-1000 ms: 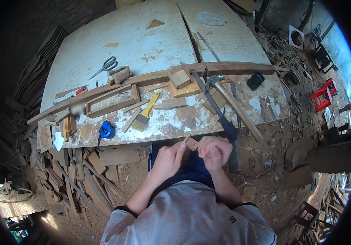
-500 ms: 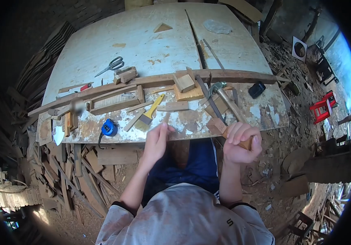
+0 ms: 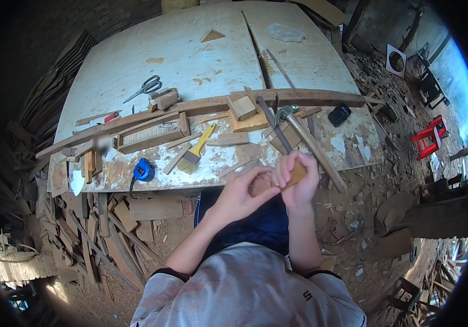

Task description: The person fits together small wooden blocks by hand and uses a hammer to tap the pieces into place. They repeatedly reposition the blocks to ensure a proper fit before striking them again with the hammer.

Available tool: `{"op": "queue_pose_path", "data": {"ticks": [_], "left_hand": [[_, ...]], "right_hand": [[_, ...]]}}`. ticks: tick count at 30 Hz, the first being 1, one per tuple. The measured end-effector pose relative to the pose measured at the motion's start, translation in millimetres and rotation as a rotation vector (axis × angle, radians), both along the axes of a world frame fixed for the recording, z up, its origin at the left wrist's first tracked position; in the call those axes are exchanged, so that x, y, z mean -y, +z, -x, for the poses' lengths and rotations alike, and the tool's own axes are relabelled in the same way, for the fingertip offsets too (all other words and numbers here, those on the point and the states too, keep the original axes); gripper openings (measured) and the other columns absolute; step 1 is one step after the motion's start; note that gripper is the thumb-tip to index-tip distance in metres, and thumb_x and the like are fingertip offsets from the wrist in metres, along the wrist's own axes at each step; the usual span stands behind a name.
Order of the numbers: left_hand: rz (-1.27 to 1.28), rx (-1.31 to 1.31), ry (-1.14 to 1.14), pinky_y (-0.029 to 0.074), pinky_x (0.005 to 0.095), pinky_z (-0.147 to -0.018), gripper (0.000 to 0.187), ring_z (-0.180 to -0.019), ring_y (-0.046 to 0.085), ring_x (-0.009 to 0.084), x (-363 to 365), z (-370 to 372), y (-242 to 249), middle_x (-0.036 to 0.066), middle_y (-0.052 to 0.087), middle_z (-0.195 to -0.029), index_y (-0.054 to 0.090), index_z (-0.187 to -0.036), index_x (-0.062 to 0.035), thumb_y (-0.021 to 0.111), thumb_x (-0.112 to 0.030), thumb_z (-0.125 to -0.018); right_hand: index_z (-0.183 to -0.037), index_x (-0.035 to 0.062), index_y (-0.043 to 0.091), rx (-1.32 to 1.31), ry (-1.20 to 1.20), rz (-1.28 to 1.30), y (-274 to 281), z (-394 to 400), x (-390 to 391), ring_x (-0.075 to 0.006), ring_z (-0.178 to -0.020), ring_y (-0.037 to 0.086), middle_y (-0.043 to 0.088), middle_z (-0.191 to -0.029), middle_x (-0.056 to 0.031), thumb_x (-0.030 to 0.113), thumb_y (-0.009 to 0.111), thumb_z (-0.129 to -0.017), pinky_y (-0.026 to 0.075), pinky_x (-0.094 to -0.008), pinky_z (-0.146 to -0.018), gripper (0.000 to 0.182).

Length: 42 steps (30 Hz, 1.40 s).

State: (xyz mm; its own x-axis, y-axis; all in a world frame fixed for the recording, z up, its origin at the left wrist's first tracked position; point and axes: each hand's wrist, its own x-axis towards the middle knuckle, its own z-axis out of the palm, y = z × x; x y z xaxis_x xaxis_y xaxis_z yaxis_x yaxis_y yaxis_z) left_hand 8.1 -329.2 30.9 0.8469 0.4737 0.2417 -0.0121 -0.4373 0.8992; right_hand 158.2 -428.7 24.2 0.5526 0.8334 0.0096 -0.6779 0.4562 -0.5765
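In front of my lap, at the table's front edge, my right hand (image 3: 302, 182) is closed round a small brown wooden block (image 3: 295, 173). The fingers of my left hand (image 3: 242, 192) curl about the block's squarish left end, thumb and fingertips meeting my right fingers; part of the block is hidden by both hands. Just right of my right hand, a hammer (image 3: 313, 146) lies with its handle reaching past the table edge. A thin wood strip (image 3: 235, 167) rests behind my left hand. Further left lie a yellow-handled paintbrush (image 3: 204, 140) and a blue tape measure (image 3: 144, 170).
A long wooden beam (image 3: 207, 105) crosses the worktable (image 3: 125, 65). Scissors (image 3: 146, 87), a wooden frame (image 3: 152, 135), stacked wood blocks (image 3: 243, 109) and a black object (image 3: 339, 115) lie around it. Wood scraps (image 3: 98, 234) cover the floor at left.
My right hand has brought the wooden block leftward, away from beside the hammer handle. My left hand has moved right from near the thin strip and now curls round the block's end.
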Motion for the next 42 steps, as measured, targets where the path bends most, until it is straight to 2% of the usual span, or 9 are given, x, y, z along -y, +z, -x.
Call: {"op": "queue_pose_path", "data": {"ticks": [4,7,13,25,28,31,35,38,42], "left_hand": [[0.236,-0.222,-0.016,0.055,0.0265,-0.061,0.029,-0.067,0.072,0.0121,4.8,-1.6,-25.9,0.004,0.074,-0.081,0.071,-0.118,-0.0022,0.083,-0.019,-0.098],[0.469,-0.058,0.009,0.046,0.0224,-0.051,0.023,-0.059,0.065,0.0054,13.3,-4.1,-40.2,0.003,0.072,-0.078,0.071,-0.116,-0.0021,0.081,-0.015,-0.100],[0.576,0.062,0.024,0.049,0.0218,-0.051,0.031,-0.060,0.065,0.0060,14.5,-1.3,-34.2,0.003,0.072,-0.079,0.070,-0.128,-0.0011,0.078,-0.015,-0.102],[0.543,0.152,0.045,0.046,0.0218,-0.050,0.036,-0.053,0.055,0.0058,11.8,0.9,-37.6,-0.001,0.061,-0.071,0.061,-0.146,0.0012,0.050,-0.016,-0.116],[0.673,0.203,0.068,0.048,0.0217,-0.052,0.037,-0.059,0.059,0.0068,12.4,1.9,-35.4,0.001,0.065,-0.077,0.060,-0.146,0.0020,0.057,-0.014,-0.113],[0.508,0.221,0.049,0.050,0.0228,-0.053,0.040,-0.060,0.062,0.0085,10.5,3.0,-29.5,0.004,0.069,-0.088,0.060,-0.146,0.0036,0.062,-0.017,-0.112],[0.874,0.347,0.095,0.059,0.0299,-0.075,0.041,-0.086,0.071,0.0138,7.5,10.1,-70.9,0.007,0.071,-0.105,0.062,-0.142,0.0034,0.070,-0.017,-0.108],[1.094,0.442,0.244,0.056,0.0364,-0.098,0.040,-0.109,0.069,0.0168,12.3,9.4,-90.6,0.007,0.071,-0.114,0.062,-0.140,-0.0002,0.069,-0.024,-0.109],[1.162,0.436,0.251,0.051,0.0380,-0.107,0.037,-0.120,0.066,0.0189,24.6,13.3,-77.6,0.011,0.070,-0.125,0.058,-0.141,-0.0029,0.067,-0.021,-0.110]], "right_hand": [[-0.082,0.0043,0.052,0.029,-0.059,0.079,-4.3,4.5,-2.9,-0.0213,-0.053,0.049,0.051,-0.063,-0.0110,0.026,0.044,-0.106,0.045,-0.0361,-0.055,0.033],[-0.081,0.0036,0.052,0.092,-0.026,0.118,-5.3,2.6,-4.4,-0.0216,-0.052,0.049,0.051,-0.062,-0.0118,0.025,0.044,-0.105,0.045,-0.0360,-0.054,0.033],[-0.080,0.0033,0.052,0.069,-0.005,0.045,0.3,2.5,-8.7,-0.0220,-0.050,0.050,0.052,-0.061,-0.0122,0.019,0.043,-0.101,0.048,-0.0374,-0.057,0.027],[-0.078,0.0040,0.051,0.071,-0.327,-0.230,-17.0,30.1,-11.0,-0.0243,-0.050,0.051,0.050,-0.060,-0.0102,0.020,0.044,-0.095,0.051,-0.0443,-0.064,0.024],[-0.083,0.0050,0.051,0.085,-0.314,-0.221,-20.0,29.4,-7.7,-0.0252,-0.055,0.054,0.052,-0.064,-0.0103,0.022,0.044,-0.097,0.051,-0.0445,-0.067,0.024],[-0.091,0.0059,0.052,-0.064,-0.352,-0.232,-22.6,27.3,-5.5,-0.0258,-0.069,0.060,0.057,-0.075,-0.0107,0.025,0.043,-0.099,0.053,-0.0445,-0.079,0.023],[-0.105,0.0049,0.054,0.040,-0.348,-0.050,-22.7,40.1,-7.9,-0.0289,-0.097,0.065,0.065,-0.097,-0.0153,0.024,0.044,-0.105,0.050,-0.0459,-0.100,0.022],[-0.115,0.0026,0.053,0.167,-0.259,0.062,-35.6,58.9,-2.6,-0.0324,-0.118,0.065,0.067,-0.115,-0.0221,0.021,0.042,-0.112,0.045,-0.0488,-0.112,0.022],[-0.120,-0.0014,0.059,0.454,-0.225,0.192,-54.1,73.2,7.9,-0.0315,-0.127,0.065,0.068,-0.130,-0.0228,0.013,0.047,-0.113,0.048,-0.0444,-0.113,0.020]]}}
